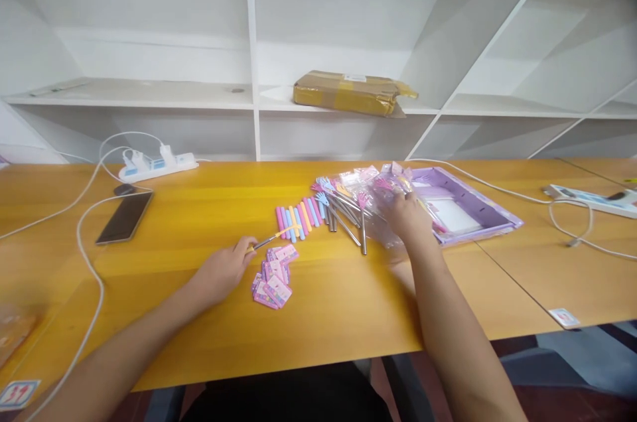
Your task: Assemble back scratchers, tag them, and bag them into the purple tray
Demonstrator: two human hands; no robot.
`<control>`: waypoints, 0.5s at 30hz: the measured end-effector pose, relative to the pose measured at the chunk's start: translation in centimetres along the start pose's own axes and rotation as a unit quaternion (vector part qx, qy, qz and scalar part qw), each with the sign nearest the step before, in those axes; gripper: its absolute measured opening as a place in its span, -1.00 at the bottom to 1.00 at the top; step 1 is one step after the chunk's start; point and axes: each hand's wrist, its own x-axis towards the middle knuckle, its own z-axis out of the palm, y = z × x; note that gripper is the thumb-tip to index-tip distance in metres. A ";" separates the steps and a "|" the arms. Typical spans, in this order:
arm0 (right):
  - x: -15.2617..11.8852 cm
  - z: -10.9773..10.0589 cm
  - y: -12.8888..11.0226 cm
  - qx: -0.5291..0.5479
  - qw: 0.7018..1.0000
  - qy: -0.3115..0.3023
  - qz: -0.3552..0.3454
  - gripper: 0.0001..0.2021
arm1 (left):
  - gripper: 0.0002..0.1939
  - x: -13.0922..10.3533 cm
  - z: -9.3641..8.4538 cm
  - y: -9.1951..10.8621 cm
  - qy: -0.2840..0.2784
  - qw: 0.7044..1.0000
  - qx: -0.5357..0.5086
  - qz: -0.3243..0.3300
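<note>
My left hand (226,271) is closed round the yellow end of a telescopic back scratcher (266,242). Its metal rod points right, with the orange head over a row of pastel handle tubes (298,219). Pink printed cards (273,277) lie in a loose pile beside that hand. To the right, metal rods with coloured hand-shaped heads (343,206) are heaped together. My right hand (411,215) reaches into crinkled clear plastic bags (385,206), its curled fingers gripping the plastic and partly hidden. A purple tray (490,231) stands just beyond it, partly covered by the bags.
A phone (124,217) and a power strip (159,168) with white cables are on the left of the table. Another power strip (597,200) lies at the right. Above, a taped cardboard box (348,93) rests on the white shelf (199,95).
</note>
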 end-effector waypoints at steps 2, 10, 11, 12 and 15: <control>0.2 0.4 0.0 -0.005 1.000 -0.009 -0.003 -0.40 | -0.62 -0.1 0.1 0.0 -0.009 1.000 0.013 0.005; 0.4 0.9 -0.7 -0.019 0.997 -0.072 0.010 -0.59 | -0.61 -0.1 0.7 0.0 -0.019 0.999 0.011 0.046; 0.4 0.9 -0.8 -0.020 0.997 -0.080 0.008 -0.59 | -0.61 -0.1 0.8 0.0 -0.023 0.999 0.009 0.048; 0.3 0.8 -0.9 -0.022 0.996 -0.081 0.008 -0.58 | -0.60 0.0 0.9 0.0 -0.028 0.998 0.008 0.049; 0.2 0.8 -1.0 -0.027 0.997 -0.076 -0.007 -0.52 | -0.59 0.0 0.9 0.0 -0.038 0.998 0.010 0.048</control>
